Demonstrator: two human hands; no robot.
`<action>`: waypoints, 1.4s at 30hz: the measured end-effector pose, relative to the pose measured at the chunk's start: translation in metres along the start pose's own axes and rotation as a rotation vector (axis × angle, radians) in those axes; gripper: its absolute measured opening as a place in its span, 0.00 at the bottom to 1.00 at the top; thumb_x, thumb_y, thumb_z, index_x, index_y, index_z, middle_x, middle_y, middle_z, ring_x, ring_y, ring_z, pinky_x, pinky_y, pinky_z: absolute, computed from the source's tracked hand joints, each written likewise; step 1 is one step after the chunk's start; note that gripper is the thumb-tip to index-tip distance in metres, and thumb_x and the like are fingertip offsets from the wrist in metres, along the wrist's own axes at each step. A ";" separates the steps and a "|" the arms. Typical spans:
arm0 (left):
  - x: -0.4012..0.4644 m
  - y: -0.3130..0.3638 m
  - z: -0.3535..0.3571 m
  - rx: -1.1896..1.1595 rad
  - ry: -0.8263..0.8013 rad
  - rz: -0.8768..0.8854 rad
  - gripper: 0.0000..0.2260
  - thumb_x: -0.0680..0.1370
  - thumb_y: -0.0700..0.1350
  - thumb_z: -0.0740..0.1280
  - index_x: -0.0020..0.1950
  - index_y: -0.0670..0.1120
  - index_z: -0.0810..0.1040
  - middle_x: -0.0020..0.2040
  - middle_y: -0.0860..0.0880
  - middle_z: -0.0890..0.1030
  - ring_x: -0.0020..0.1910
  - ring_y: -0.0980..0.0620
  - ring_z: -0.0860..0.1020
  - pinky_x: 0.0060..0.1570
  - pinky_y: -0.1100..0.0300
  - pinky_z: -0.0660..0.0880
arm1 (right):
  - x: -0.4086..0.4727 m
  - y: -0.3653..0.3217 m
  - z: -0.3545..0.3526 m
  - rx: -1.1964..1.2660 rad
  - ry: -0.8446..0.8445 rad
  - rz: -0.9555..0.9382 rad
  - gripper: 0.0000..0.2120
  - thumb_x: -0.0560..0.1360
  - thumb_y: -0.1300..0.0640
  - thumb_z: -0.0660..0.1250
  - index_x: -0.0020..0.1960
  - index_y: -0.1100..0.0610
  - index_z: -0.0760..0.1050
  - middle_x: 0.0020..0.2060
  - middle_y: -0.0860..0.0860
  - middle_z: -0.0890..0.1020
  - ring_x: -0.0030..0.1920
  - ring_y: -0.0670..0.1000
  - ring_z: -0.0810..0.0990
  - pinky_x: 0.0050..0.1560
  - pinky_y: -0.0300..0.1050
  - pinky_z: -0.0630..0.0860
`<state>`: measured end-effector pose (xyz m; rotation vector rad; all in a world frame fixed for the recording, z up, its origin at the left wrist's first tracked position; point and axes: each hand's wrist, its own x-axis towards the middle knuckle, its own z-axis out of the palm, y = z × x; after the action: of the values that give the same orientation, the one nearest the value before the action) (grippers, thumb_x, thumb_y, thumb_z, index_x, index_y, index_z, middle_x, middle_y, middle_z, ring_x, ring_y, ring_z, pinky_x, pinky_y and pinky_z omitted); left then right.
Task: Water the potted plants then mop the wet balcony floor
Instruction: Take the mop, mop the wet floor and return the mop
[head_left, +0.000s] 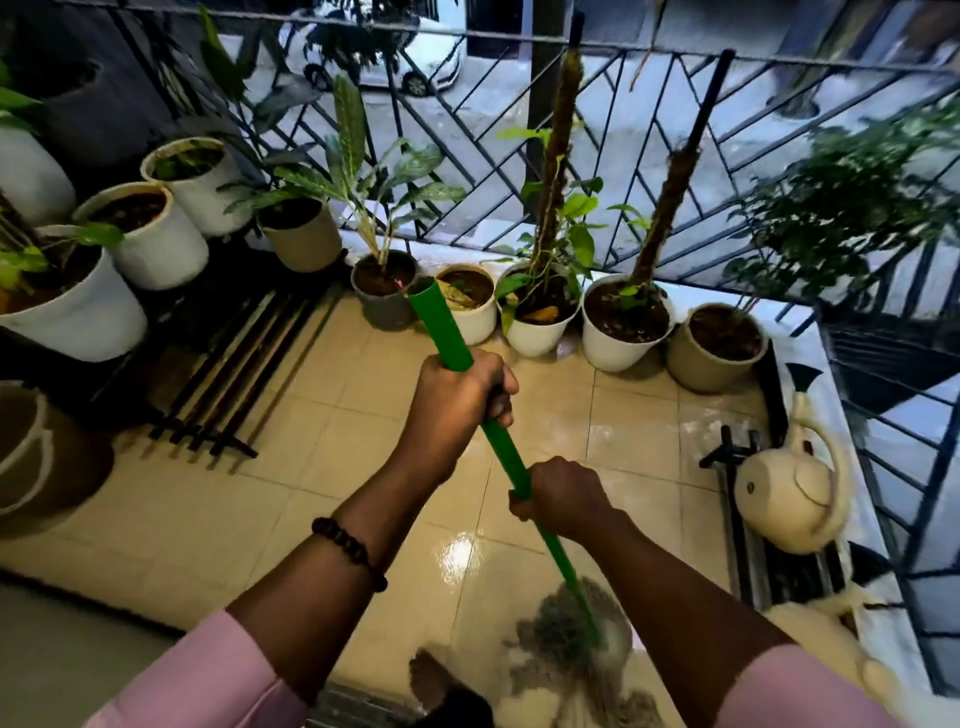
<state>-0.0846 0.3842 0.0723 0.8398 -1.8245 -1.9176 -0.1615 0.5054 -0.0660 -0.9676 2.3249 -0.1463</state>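
Note:
Both my hands grip a green mop handle (501, 444) that slants from upper left down to lower right. My left hand (457, 397) holds it high up, near the top end. My right hand (563, 499) holds it lower down. The grey stringy mop head (571, 654) lies on the wet, shiny beige tile floor (457, 556) near the bottom of the view, blurred. Several potted plants (540, 312) in white and grey pots stand in a row along the railing. A cream watering can (789, 499) rests on a low rack at the right.
A black metal railing (519, 171) closes the balcony's far side and right side. More white pots (156, 234) sit on a black slatted stand (249, 364) at the left. A large brown pot (36, 457) stands at the left edge. A leafy bush (852, 208) hangs at the right.

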 end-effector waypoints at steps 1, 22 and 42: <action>0.002 0.006 0.005 -0.009 -0.020 0.032 0.10 0.75 0.33 0.60 0.36 0.34 0.77 0.27 0.40 0.69 0.29 0.42 0.73 0.33 0.56 0.76 | 0.003 0.006 -0.010 -0.010 0.035 0.003 0.13 0.71 0.43 0.69 0.49 0.50 0.81 0.38 0.48 0.81 0.39 0.51 0.79 0.37 0.41 0.70; 0.072 0.029 -0.104 0.391 0.014 0.320 0.11 0.78 0.32 0.61 0.37 0.35 0.77 0.33 0.43 0.78 0.33 0.57 0.75 0.34 0.63 0.71 | 0.155 -0.136 -0.034 0.437 0.189 0.019 0.10 0.75 0.55 0.65 0.52 0.59 0.81 0.47 0.61 0.84 0.49 0.62 0.82 0.43 0.47 0.73; 0.116 0.060 -0.158 0.165 0.128 0.072 0.13 0.75 0.40 0.61 0.34 0.36 0.77 0.26 0.45 0.72 0.27 0.50 0.73 0.29 0.66 0.72 | 0.167 -0.184 -0.055 0.306 -0.004 -0.066 0.12 0.75 0.50 0.67 0.53 0.57 0.78 0.41 0.54 0.80 0.38 0.53 0.81 0.31 0.41 0.74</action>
<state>-0.0797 0.1833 0.1138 0.9142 -1.9267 -1.6484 -0.1724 0.2518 -0.0451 -0.8875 2.1844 -0.5098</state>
